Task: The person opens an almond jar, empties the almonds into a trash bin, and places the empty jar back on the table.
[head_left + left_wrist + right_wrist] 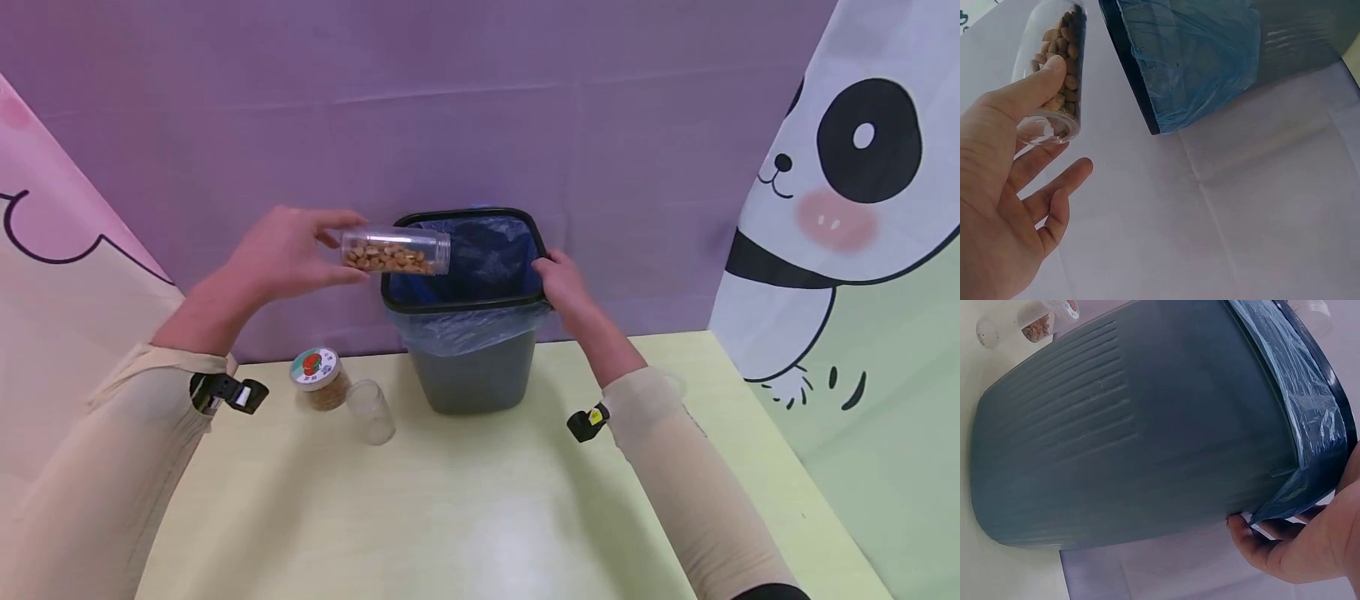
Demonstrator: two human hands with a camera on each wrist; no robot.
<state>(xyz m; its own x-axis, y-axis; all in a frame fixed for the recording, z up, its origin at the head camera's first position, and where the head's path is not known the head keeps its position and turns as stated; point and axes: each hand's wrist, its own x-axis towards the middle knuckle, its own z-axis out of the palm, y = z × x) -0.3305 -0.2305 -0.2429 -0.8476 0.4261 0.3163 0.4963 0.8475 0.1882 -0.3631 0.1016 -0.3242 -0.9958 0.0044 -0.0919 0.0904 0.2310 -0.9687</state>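
Note:
My left hand (288, 250) grips the base end of a clear plastic jar (395, 252) partly filled with brown nuts (1067, 53). The jar lies almost level, its mouth pointing right over the near-left rim of a grey trash can (474, 375). Inside the can is a blue plastic bag (487, 258), folded down over the outside under a black rim (461, 307). At the can's right side, my right hand (564, 287) holds the rim, with its fingers (1250, 540) around the bag's edge in the right wrist view.
Left of the can, a lidded jar (321, 379) with brown contents stands on the pale table (465, 500). Beside it is a clear jar (371, 412) with no lid. A purple cloth wall (450, 108) rises behind, and a panda-print panel (840, 192) borders the right.

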